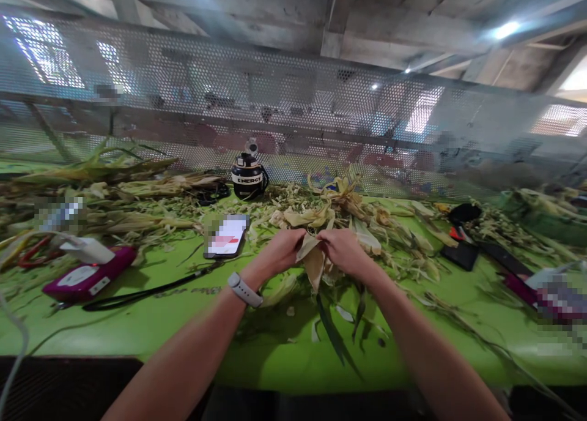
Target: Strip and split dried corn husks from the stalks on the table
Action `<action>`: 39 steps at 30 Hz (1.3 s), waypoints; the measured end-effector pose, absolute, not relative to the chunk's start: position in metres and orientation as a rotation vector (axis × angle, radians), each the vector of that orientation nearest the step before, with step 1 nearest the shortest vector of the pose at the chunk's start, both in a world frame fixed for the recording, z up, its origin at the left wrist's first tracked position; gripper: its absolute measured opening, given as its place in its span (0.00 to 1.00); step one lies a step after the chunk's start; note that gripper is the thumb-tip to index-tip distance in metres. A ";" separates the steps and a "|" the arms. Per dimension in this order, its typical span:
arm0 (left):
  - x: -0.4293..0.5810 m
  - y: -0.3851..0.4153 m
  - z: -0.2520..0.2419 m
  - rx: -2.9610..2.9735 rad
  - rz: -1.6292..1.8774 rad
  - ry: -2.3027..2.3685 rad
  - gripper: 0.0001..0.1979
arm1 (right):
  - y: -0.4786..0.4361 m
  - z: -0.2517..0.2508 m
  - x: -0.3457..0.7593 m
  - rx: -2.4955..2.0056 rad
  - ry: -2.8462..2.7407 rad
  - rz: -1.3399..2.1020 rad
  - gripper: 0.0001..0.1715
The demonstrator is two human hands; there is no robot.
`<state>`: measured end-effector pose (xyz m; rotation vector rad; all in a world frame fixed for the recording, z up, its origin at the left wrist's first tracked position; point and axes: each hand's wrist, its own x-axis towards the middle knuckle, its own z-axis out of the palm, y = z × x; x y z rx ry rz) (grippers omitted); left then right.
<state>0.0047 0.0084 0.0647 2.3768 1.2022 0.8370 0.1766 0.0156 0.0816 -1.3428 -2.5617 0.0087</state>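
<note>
Both my hands meet over the green table (151, 323), gripping one corn ear wrapped in pale husk (314, 263). My left hand (282, 249), with a white watch on its wrist, has its fingers closed on the left side of the husk. My right hand (343, 249) is closed on the right side. Loose husk leaves hang down below the hands. A heap of stripped husks (348, 216) lies just behind them.
A phone (227, 236) lies left of my hands, a black bottle (247, 176) stands behind it by the perforated metal screen (293, 103). A magenta device (87, 277) with a black strap sits at the left. Dark objects and husks (463, 249) lie at the right.
</note>
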 end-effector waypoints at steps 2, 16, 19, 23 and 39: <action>0.004 0.011 0.059 2.411 0.855 1.215 0.08 | 0.015 0.080 0.175 -1.378 -2.571 -0.055 0.13; 0.009 0.017 0.030 2.460 1.052 1.266 0.08 | 0.002 0.071 0.152 -1.706 -2.348 -0.119 0.13; 0.012 0.012 0.034 2.488 1.077 1.225 0.06 | 0.001 0.070 0.150 -1.719 -2.329 -0.122 0.13; 0.018 0.002 0.042 2.486 1.036 1.328 0.07 | 0.001 0.066 0.148 -1.694 -2.342 -0.169 0.12; -0.006 -0.014 0.083 1.607 0.660 0.605 0.15 | 0.043 0.073 0.203 -1.528 -1.667 0.218 0.11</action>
